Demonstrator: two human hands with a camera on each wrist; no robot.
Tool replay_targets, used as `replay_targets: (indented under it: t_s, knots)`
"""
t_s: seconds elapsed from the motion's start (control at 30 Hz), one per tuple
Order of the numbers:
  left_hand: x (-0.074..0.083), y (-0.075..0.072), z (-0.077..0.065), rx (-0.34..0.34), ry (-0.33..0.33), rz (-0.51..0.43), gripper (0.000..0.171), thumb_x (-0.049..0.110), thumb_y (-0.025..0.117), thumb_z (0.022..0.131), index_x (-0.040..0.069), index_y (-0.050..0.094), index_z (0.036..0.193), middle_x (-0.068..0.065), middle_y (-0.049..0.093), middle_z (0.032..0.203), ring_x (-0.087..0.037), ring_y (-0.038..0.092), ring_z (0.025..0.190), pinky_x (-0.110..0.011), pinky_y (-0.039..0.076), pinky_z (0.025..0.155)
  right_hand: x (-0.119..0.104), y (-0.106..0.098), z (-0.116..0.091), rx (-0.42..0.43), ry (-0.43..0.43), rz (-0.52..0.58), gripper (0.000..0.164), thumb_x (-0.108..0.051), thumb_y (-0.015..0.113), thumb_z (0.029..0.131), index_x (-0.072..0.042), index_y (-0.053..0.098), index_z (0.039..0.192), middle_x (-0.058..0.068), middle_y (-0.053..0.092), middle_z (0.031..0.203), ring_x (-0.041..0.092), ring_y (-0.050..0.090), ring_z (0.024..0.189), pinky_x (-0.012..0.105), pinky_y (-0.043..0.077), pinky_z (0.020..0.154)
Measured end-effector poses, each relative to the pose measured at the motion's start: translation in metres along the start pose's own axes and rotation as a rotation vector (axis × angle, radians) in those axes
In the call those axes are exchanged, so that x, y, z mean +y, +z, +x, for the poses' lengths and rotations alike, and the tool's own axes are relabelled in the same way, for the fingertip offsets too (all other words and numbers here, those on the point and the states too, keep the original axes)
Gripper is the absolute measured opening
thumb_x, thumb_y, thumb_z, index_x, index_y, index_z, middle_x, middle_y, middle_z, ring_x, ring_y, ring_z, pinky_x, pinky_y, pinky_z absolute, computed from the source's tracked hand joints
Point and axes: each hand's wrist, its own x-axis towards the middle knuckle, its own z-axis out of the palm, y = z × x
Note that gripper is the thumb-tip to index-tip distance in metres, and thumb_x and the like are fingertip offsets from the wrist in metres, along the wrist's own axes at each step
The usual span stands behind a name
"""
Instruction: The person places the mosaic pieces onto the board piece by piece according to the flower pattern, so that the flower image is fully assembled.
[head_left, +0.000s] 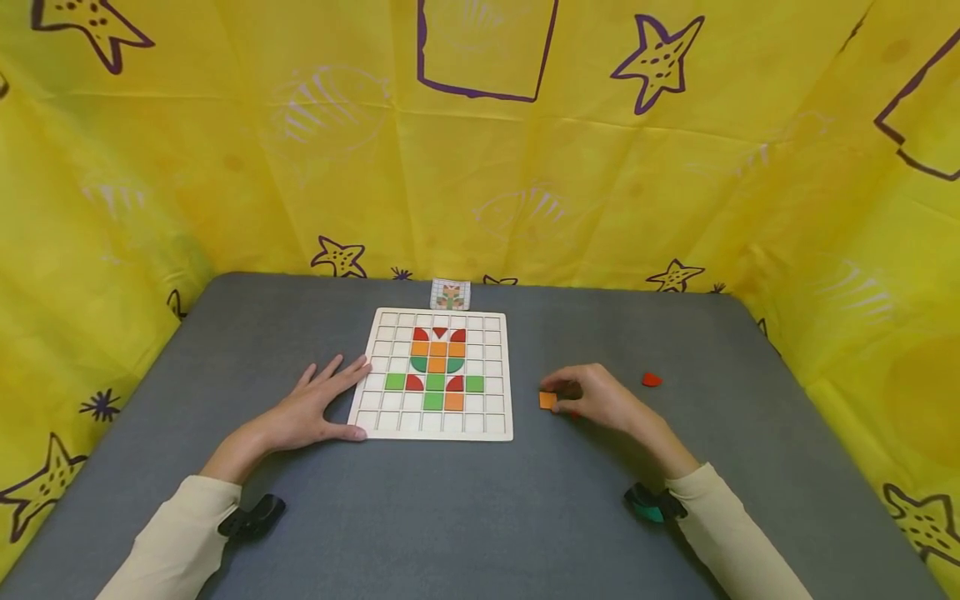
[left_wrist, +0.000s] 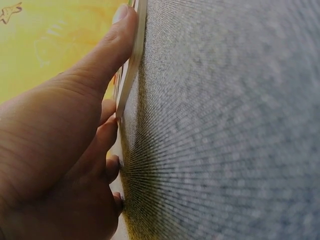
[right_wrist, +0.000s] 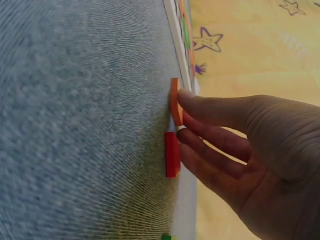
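Note:
A white square grid board (head_left: 491, 417) lies on the table, bearing red, orange and green tiles in a flower-like pattern. My left hand (head_left: 315, 408) is spread at the board's left side, fingertips on its edge and thumb (left_wrist: 117, 40) at the near corner. To the right of the board, my right hand (head_left: 600, 398) pinches an orange square tile (head_left: 548, 401) between thumb and fingers, low at the table surface. A red tile (right_wrist: 172, 155) lies just beneath that hand, mostly covered in the head view.
Farther right lies another red tile (head_left: 652, 379). A small pattern card (head_left: 450, 295) sits behind the board. Part of a green piece (right_wrist: 169, 237) shows at the bottom of the right wrist view. A yellow printed cloth (head_left: 480, 167) surrounds the grey table (head_left: 450, 517).

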Motion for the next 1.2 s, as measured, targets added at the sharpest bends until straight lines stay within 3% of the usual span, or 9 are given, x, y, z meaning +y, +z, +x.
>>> replay_targets:
  t_s: [0.5,1.2]
  knots:
    - [-0.004,0.004,0.002,0.011,0.010,0.001,0.107,0.058,0.078,0.073,0.014,0.027,0.156,-0.010,0.019,0.163,-0.045,0.001,0.147,-0.064,-0.006,0.113,-0.001,0.001,0.002,0.073,-0.049,0.029,0.024,0.003,0.079,0.078,-0.003,0.074,0.101,0.001,0.070,0.088,0.015,0.064,0.081,0.029,0.056,0.072]
    - [-0.001,0.001,0.001,0.007,0.011,0.002,0.105,0.057,0.077,0.074,0.013,0.027,0.156,-0.012,0.019,0.162,-0.047,0.003,0.147,-0.066,-0.005,0.112,-0.022,0.008,0.033,0.080,-0.115,0.051,0.023,0.000,0.078,0.080,-0.002,0.073,0.102,0.003,0.072,0.093,0.015,0.066,0.084,0.030,0.058,0.074]
